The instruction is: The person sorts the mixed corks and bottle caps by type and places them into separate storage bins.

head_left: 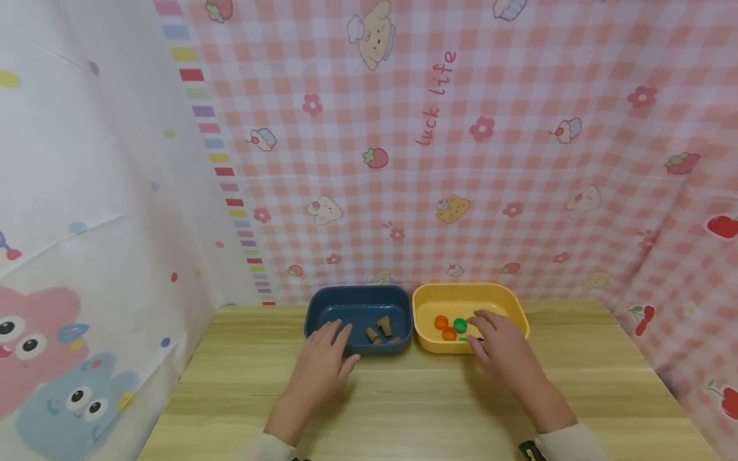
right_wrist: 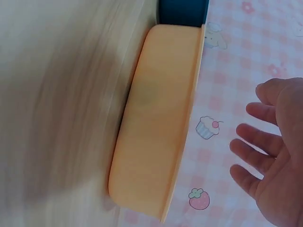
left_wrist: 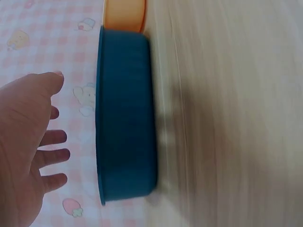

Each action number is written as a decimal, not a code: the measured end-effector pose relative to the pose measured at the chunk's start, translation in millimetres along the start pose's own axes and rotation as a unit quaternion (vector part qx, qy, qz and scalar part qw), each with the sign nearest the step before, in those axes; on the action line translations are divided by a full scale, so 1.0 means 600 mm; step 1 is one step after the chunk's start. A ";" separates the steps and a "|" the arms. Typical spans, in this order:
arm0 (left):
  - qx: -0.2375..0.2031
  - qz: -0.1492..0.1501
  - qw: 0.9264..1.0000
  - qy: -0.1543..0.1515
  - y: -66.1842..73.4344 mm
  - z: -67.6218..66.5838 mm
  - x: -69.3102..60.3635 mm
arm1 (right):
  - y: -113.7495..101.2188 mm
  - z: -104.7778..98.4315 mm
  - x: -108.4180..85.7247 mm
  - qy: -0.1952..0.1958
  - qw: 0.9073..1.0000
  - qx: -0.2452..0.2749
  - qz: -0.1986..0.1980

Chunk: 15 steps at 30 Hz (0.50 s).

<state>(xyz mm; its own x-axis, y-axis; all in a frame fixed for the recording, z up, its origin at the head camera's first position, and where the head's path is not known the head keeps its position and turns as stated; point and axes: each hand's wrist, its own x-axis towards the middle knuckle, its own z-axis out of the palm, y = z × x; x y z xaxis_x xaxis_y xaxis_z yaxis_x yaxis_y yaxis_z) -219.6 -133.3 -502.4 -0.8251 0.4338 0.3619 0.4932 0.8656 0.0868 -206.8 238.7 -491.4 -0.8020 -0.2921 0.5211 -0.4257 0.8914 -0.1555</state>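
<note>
A dark blue bin [head_left: 357,294] stands at the back of the table, with several brown, cork-like pieces [head_left: 384,326] inside it. Over its near left edge hovers my left hand [head_left: 323,362], fingers spread and holding nothing; the left wrist view shows the fingers above the bin's rim [left_wrist: 100,118]. A yellow bin [head_left: 423,346] sits to the right of the blue one. In it lie orange round pieces [head_left: 441,322], a green round piece [head_left: 459,325] and small bits partly hidden by fingers. My right hand [head_left: 504,349] hangs over this bin's near right side, fingers loosely bent around nothing.
Both bins stand side by side on a wood-grain table [head_left: 403,410]. Directly behind them hangs a pink checked cloth [head_left: 357,192], and a white patterned cloth [head_left: 115,192] hangs at the left. A dark band [head_left: 530,450] is on the right wrist.
</note>
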 end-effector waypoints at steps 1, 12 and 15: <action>0.002 -0.004 1.000 -0.007 0.005 0.002 -0.001 | -0.003 0.001 -0.004 0.007 1.000 -0.005 -0.002; 0.015 -0.035 0.998 -0.050 0.055 0.015 -0.002 | -0.034 0.017 -0.030 0.005 0.999 -0.040 0.017; 0.015 -0.038 0.998 -0.051 0.066 0.022 -0.003 | -0.048 0.024 -0.033 -0.026 0.998 -0.049 0.039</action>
<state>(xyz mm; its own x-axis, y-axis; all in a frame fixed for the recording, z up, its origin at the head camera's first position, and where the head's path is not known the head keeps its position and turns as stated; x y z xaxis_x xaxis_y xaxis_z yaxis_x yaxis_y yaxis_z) -202.0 -96.6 -511.9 -0.8847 0.3882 0.2582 0.4204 0.9036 0.0821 -184.8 214.1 -509.0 -0.8528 -0.2360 0.4659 -0.3207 0.9407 -0.1103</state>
